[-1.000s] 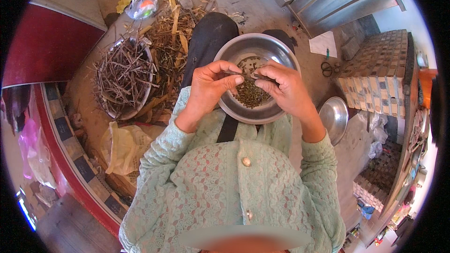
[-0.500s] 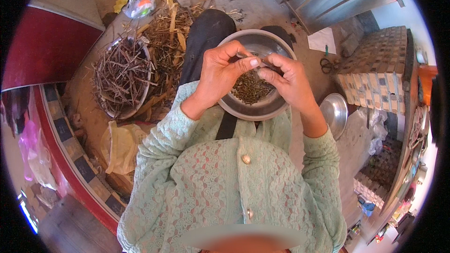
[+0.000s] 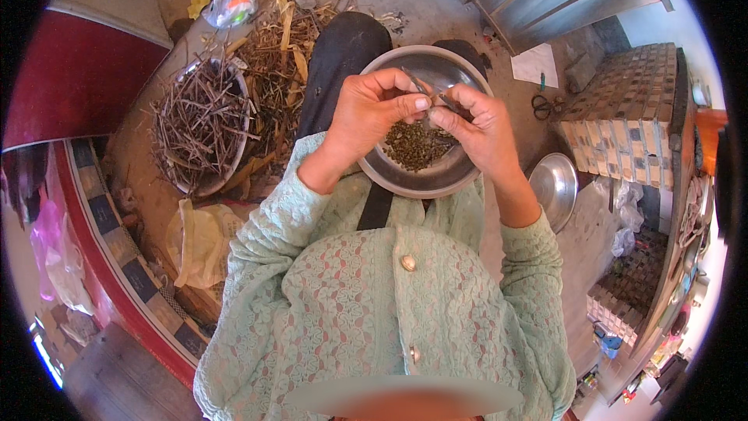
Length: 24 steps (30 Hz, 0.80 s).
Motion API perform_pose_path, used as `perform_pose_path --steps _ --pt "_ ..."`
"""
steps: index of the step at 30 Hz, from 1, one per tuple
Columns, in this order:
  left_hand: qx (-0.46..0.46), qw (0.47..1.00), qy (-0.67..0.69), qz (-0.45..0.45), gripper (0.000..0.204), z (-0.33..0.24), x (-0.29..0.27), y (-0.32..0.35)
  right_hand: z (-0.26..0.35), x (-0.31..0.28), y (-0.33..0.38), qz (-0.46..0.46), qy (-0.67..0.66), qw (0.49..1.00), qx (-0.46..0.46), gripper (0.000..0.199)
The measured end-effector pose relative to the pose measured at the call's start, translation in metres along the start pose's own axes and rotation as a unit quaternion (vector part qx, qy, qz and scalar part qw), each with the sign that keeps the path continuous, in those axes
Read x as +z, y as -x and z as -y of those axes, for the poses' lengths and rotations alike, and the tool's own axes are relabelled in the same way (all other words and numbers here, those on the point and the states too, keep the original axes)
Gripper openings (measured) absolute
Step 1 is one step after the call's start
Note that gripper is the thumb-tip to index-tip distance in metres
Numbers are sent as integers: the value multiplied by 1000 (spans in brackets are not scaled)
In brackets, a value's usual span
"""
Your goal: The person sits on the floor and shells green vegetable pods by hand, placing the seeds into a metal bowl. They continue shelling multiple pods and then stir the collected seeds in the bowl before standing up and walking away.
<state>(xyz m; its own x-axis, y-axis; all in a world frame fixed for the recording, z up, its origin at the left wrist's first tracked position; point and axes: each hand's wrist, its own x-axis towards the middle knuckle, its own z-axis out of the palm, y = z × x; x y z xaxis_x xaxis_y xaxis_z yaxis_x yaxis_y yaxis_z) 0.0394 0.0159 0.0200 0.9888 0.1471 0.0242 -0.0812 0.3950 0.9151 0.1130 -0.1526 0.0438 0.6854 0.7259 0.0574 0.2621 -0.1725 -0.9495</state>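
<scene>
A steel bowl rests on my lap, with a heap of small greenish-brown seeds or beans in it. Above the bowl, my left hand pinches a thin dark dry pod between thumb and fingers. My right hand meets it tip to tip, closed on the other end of the pod, partly hidden by the fingers. To the left stands a basin piled with dry brown pods or stalks.
Dry stalks and husks litter the floor beside my left leg. A plastic bag lies beyond them. Right of me are a steel lid or dish, scissors, white paper and a tiled brick block.
The dark pod between my fingertips now sticks up more plainly above my left hand. Both hands have shifted only slightly over the bowl.
</scene>
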Motion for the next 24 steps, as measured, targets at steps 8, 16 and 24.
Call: perform_pose_path --steps 8,16,24 --pt "21 991 -128 -36 10 19 8 11 -21 12 11 -48 92 994 21 18" --pt "20 998 -51 -42 4 27 10 14 -20 18 17 -72 5 997 37 15" --pt "-44 997 42 -39 8 25 6 14 -11 14 16 -23 -77 996 44 16"
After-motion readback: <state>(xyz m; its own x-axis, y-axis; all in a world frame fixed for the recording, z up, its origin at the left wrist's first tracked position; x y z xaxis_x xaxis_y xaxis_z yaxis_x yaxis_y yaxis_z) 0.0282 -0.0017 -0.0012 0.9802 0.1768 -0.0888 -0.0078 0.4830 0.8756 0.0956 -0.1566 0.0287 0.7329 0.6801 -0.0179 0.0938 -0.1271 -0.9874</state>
